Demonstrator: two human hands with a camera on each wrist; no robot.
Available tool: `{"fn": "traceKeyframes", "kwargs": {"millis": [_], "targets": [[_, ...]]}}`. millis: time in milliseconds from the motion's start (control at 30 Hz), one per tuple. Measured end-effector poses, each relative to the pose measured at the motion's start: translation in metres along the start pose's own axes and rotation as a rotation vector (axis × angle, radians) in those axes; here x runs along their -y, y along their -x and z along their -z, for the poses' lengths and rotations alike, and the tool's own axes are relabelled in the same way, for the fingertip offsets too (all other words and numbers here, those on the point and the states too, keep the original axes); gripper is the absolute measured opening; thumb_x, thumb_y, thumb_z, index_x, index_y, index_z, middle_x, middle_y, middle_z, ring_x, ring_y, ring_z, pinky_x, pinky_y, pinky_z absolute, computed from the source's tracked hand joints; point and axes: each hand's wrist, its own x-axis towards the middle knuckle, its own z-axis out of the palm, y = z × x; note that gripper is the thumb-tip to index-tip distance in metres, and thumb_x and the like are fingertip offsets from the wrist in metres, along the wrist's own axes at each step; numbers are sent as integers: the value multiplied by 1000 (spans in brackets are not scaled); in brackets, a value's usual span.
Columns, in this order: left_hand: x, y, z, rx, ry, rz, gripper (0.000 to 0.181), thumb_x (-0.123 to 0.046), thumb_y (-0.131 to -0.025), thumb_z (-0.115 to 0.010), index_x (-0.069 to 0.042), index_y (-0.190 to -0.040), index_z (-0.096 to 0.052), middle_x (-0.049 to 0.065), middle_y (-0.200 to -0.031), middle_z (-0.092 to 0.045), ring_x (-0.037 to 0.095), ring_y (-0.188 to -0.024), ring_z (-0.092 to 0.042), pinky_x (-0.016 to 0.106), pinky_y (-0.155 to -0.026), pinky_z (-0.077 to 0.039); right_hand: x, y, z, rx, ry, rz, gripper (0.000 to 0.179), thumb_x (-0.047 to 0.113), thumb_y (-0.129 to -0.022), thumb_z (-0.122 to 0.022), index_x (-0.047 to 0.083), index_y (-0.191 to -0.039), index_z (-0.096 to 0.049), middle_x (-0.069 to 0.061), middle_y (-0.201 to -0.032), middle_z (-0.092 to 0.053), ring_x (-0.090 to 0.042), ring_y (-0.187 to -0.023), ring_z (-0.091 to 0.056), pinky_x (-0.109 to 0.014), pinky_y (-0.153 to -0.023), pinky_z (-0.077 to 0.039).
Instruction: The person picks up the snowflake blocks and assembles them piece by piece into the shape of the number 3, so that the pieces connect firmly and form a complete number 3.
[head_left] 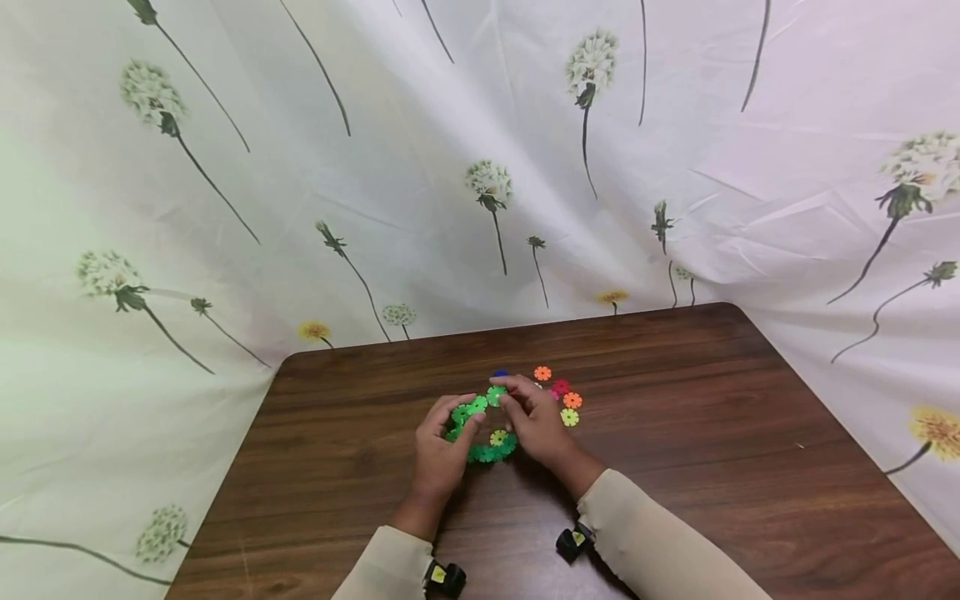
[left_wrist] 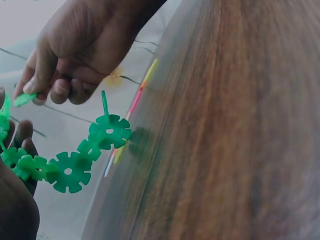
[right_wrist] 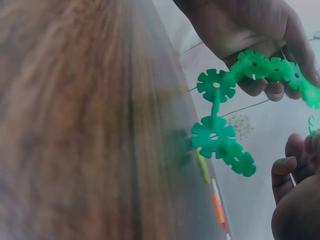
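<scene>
A curved chain of linked green flower-shaped plastic discs (head_left: 491,452) is held by my left hand (head_left: 442,446), its thumb and fingers gripping one end. In the right wrist view the left hand (right_wrist: 250,30) has its fingers behind the chain (right_wrist: 215,135), which hangs just over the table. My right hand (head_left: 538,417) pinches a single green disc (head_left: 495,395) between thumb and fingers. The left wrist view shows this disc (left_wrist: 24,99) nearly edge-on in the right hand (left_wrist: 85,45), close to the chain's upper end (left_wrist: 5,112). A small gap separates them there.
Loose discs lie on the brown wooden table (head_left: 360,433) beyond the right hand: orange (head_left: 542,373), red (head_left: 561,387), another orange (head_left: 572,400), yellow-green (head_left: 570,417) and blue (head_left: 501,374). Another yellow-green disc (head_left: 498,437) shows inside the chain's curve. A flower-printed cloth (head_left: 435,250) hangs behind.
</scene>
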Motion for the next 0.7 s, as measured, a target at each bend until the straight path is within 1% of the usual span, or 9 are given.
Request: {"fn": "traceKeyframes", "kwargs": {"millis": [133, 200, 333, 400, 467, 600, 700], "targets": [[0, -1, 0, 7, 5, 10, 26, 1, -97, -80, -4, -123, -78, 17, -116, -76, 8, -105, -71, 17, -93, -58, 4, -1, 1, -20, 14, 60, 30, 2, -111, -59, 1, -139, -67, -26, -96, -60, -40, -62, -56, -31, -54, -55], [0, -1, 0, 9, 10, 13, 26, 1, -97, -80, -3, -123, -78, 18, -116, -76, 8, -105, -71, 17, -93, -58, 5, -2, 1, -25, 23, 78, 29, 2, -111, -59, 1, -139, -68, -26, -95, -61, -38, -62, -56, -29, -54, -54], [1, -1, 0, 11, 7, -1, 26, 3, -97, -79, 0, -123, -78, 19, -116, -76, 8, -105, -71, 16, -93, -58, 7, -2, 2, -18, 28, 80, 28, 1, -110, -60, 2, -136, -70, -26, -99, -63, -40, -62, -56, -31, -54, -55], [2, 0, 0, 13, 8, -6, 26, 3, -97, -79, 0, -122, -78, 20, -116, -76, 9, -105, -71, 16, -93, -58, 8, -1, 2, -12, 27, 76, 27, 1, -110, -61, 2, -135, -71, -25, -99, -64, -40, -62, -56, -33, -53, -56], [2, 0, 0, 15, 11, -9, 26, 3, -97, -79, -1, -122, -78, 20, -116, -76, 10, -104, -71, 16, -92, -58, 10, -1, 1, -6, 22, 75, 26, 0, -109, -62, 2, -133, -73, -23, -99, -64, -40, -61, -56, -33, -53, -55], [3, 1, 0, 19, 24, -27, 26, 4, -98, -78, -2, -123, -78, 21, -116, -75, 12, -102, -72, 18, -89, -60, 13, -1, 0, 1, 27, 90, 25, -1, -108, -63, 2, -130, -75, -20, -99, -66, -36, -61, -57, -28, -53, -54], [4, 0, 0, 21, 35, -39, 25, 5, -98, -77, 0, -122, -77, 23, -115, -74, 10, -97, -72, 19, -84, -61, 15, -1, -1, 0, 37, 120, 24, -1, -107, -64, 1, -128, -76, -22, -99, -68, -37, -61, -58, -26, -54, -54]]}}
